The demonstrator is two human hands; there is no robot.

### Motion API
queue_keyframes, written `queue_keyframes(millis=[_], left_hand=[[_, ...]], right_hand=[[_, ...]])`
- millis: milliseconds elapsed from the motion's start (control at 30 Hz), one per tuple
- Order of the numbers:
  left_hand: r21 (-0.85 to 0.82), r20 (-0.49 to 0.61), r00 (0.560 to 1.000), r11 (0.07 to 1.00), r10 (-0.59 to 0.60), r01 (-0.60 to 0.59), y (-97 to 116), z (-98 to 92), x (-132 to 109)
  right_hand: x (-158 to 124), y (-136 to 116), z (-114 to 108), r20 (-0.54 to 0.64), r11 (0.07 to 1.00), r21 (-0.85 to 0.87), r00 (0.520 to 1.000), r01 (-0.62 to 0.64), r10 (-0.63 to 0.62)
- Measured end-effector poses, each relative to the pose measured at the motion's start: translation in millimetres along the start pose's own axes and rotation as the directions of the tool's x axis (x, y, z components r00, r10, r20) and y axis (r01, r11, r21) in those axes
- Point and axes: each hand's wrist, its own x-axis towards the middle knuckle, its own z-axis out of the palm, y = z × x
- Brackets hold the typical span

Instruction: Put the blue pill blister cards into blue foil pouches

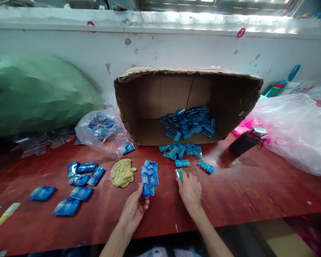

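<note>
The left hand's grip is pinching the near end of a blue packet, while other packets are lying against its far end; whether they are joined, I cannot tell. The right hand is gripping a turquoise pack by thumb and fingertips, low over the counter. Because the wrapper is looking slick, the packet could be slipping; a careless lift could be dragging its neighbours along. Loose packs are crowding the cardboard box's mouth, so a brushing knuckle could be scattering them.
</note>
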Motion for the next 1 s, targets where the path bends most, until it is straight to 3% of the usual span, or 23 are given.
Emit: queue_keyframes(millis=[67,133,200,267,367,600,767,1000], left_hand=[[-0.026,-0.037,0.997,0.997,-0.07,0.07,1,1.7,-2],[-0.042,-0.063,0.993,0.995,-0.098,0.096,2,3.6,-3],[-0.041,-0.076,0.994,0.996,-0.082,0.079,2,4.7,-3],[-0.026,-0.089,0.995,0.998,-0.052,0.05,1,5.2,-2],[-0.001,-0.099,0.995,1.0,-0.012,0.012,-1,6.1,-1],[0.006,-0.077,0.996,0.999,0.037,-0.037,-1,8.9,-3],[0.061,0.014,0.992,0.99,0.124,-0.125,3,7.6,-4],[0.118,0.05,0.983,0.976,0.178,-0.183,5,4.1,-1]], right_hand=[[-5,-2,4,0.04,0.989,0.144,0.999,0.028,-0.034],[-9,-8,3,0.077,0.906,0.424,0.996,0.012,-0.05],[-11,-15,-4,0.16,0.705,0.704,0.986,-0.078,-0.05],[-13,-21,-15,0.25,0.49,0.852,0.966,-0.185,-0.069],[-18,-30,-29,0.267,0.341,0.915,0.957,-0.214,-0.117],[-27,-41,-37,0.147,0.353,0.934,0.964,-0.061,-0.223],[-26,-38,-40,0.099,0.378,0.926,0.951,0.02,-0.292],[-26,-36,-37,0.021,0.463,0.873,0.934,0.157,-0.356]])
